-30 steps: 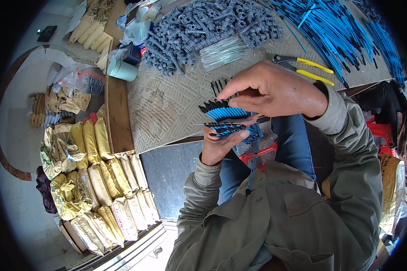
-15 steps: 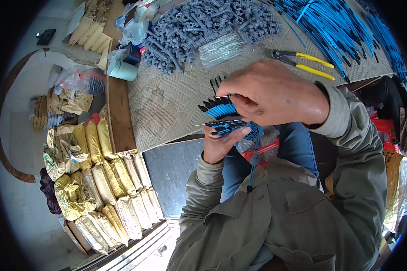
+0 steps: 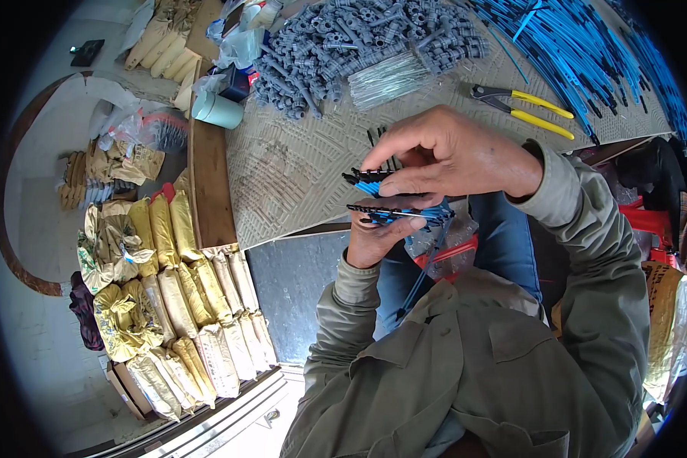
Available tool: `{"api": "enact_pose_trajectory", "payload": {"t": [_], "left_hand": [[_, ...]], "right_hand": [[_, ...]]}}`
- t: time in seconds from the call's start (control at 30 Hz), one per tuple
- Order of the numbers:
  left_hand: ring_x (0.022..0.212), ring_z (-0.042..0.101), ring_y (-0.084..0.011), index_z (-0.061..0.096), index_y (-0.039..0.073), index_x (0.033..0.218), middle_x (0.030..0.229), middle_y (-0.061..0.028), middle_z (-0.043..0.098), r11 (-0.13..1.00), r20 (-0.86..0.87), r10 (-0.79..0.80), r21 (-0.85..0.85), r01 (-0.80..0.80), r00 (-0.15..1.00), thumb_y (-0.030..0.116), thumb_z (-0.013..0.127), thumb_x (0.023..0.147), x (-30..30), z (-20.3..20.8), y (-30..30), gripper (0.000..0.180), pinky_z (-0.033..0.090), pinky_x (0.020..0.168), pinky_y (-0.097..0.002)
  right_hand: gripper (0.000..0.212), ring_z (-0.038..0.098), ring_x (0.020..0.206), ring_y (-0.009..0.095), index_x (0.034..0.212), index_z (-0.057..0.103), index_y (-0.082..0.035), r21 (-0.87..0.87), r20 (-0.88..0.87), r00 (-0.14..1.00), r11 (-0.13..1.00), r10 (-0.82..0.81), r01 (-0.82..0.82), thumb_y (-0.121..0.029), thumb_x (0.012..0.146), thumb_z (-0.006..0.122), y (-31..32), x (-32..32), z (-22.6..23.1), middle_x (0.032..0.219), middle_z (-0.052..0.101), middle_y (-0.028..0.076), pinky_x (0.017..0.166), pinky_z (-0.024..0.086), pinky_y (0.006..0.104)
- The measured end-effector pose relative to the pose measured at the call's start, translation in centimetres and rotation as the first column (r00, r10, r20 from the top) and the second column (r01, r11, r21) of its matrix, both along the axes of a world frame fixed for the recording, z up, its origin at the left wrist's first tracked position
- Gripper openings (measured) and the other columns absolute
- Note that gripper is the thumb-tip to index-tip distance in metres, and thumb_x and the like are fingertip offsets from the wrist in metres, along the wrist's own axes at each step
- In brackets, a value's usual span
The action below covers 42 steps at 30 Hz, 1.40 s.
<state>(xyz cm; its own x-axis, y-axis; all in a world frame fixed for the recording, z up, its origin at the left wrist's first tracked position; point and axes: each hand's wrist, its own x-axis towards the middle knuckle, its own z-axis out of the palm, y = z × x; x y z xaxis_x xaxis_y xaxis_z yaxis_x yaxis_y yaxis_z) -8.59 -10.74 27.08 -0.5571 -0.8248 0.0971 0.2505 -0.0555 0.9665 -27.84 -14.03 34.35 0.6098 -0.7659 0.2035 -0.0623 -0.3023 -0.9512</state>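
My left hand (image 3: 374, 240) is closed round a bundle of thin blue tubes (image 3: 393, 214) with black tips, held just off the near edge of the table. Its thumb presses along the lower row. Above, my right hand (image 3: 462, 156) has its index finger and thumb round the black tips of an upper row of the blue tubes (image 3: 368, 185). A thin pale wire shows along the lower row by the left thumb. Loose tube ends hang below the bundle over my lap. My palms hide most of the tubes.
Grey ribbed fittings (image 3: 359, 46) are heaped on the table (image 3: 275, 191), beside a stack of clear thin rods (image 3: 389, 80). Yellow-handled pliers (image 3: 523, 107) lie right of them. More blue tubes (image 3: 565, 53) cover the far right. A pale green cup (image 3: 217, 111) stands left; packed bags (image 3: 183, 305) lie below.
My right hand has opened its grasp a little and shifted, its thumb now lower on the upper row. The thin wire no longer sticks out leftward. The hanging tubes swung left.
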Motion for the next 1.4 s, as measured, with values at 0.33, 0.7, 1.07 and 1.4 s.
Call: {"api": "enact_pose_trajectory", "payload": {"t": [0.33,0.7,1.07,1.4], "left_hand": [[0.092,0.063,-0.0185,0.066,-0.004,0.096,0.095,-0.0134,0.067,0.995,0.020,0.041,-0.090,-0.039,0.999,-0.005,0.069,0.074,0.2,-0.2,0.2,0.023,0.050,0.083,-0.0305],[0.083,0.062,-0.0126,0.067,-0.003,0.095,0.089,-0.0099,0.068,0.983,0.100,0.083,-0.171,-0.065,0.992,-0.003,0.071,0.073,0.2,0.8,0.6,0.023,0.051,0.074,-0.0258],[0.081,0.062,-0.0128,0.066,-0.003,0.095,0.088,-0.0103,0.068,0.981,0.064,0.067,-0.188,-0.054,0.996,-0.002,0.072,0.072,0.1,0.7,0.5,0.023,0.051,0.072,-0.0254],[0.078,0.061,-0.0121,0.066,-0.003,0.091,0.084,-0.0091,0.067,0.972,0.099,0.127,-0.209,-0.105,0.987,-0.001,0.076,0.069,0.8,-0.7,0.6,0.024,0.050,0.069,-0.0254]], "right_hand": [[0.017,0.040,0.049,0.009,0.096,0.062,-0.004,-0.243,-0.055,0.991,0.964,-0.125,0.109,-0.008,0.079,0.065,0.3,0.4,0.1,0.064,0.047,0.003,0.045,0.031,0.0275],[0.015,0.047,0.049,0.024,0.095,0.063,-0.006,-0.398,-0.140,0.966,0.906,-0.218,0.146,-0.007,0.080,0.061,1.0,0.3,1.4,0.068,0.053,0.009,0.048,0.035,0.0368],[0.017,0.053,0.060,0.032,0.094,0.066,-0.006,-0.514,-0.250,0.932,0.852,-0.264,0.103,-0.009,0.079,0.060,1.0,0.2,1.9,0.069,0.052,0.011,0.054,0.038,0.0409],[0.016,0.056,0.059,0.024,0.094,0.066,-0.005,-0.491,-0.154,0.950,0.855,-0.271,0.164,-0.011,0.079,0.063,0.8,1.1,1.3,0.075,0.055,0.009,0.051,0.040,0.0363]]}}
